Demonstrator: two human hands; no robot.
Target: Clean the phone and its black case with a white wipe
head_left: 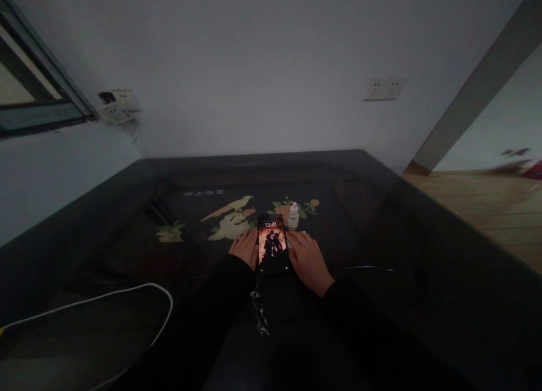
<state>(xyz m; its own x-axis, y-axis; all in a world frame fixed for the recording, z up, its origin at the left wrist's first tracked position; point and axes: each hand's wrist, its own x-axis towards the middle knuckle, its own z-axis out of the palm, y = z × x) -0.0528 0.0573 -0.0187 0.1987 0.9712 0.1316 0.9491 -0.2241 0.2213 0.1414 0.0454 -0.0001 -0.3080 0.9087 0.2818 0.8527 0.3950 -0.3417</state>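
A phone (273, 245) with its screen lit, reading 13:41, lies face up on the dark glossy table (339, 323). My left hand (245, 248) rests flat along the phone's left side, fingers stretched forward. On the other side my right hand (308, 259) lies flat with its fingers out, close against the phone's right edge. Something white shows partly under or beside the right fingertips; I cannot make out what it is. Just beyond them a small clear bottle (293, 216) with a pale cap stands upright. From the phone's lower left corner a charm strap (259, 313) trails toward me.
A white cable (158, 286) curves over the table at the left. The tabletop carries a bird-and-flower picture (231, 224). Behind it rises a white wall with sockets (384, 89). A window (38, 69) is at upper left, wooden floor (478, 210) at right.
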